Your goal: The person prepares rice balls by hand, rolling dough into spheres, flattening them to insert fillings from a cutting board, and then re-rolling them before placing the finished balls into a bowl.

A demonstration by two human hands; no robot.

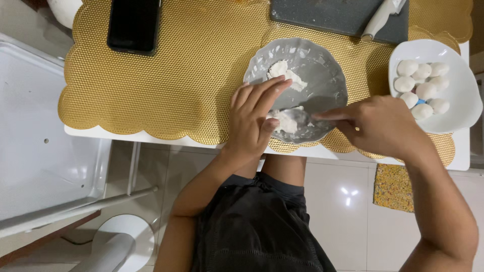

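- Black phone (134, 24) lying flat, far left on gold scalloped placemat (176, 85).
- Left hand (253, 118) at near-left rim of grey bowl (322, 75), fingers together, extended, cupping dough lump (285, 121).
- Second white dough lump (287, 74) stuck on far inner wall of bowl.
- Right hand (380, 126) reaching in from right, fingertips pinched on a spoon (302, 115) at the near lump.
- White bowl (456, 108) with rolled dough balls (422, 88), far right.
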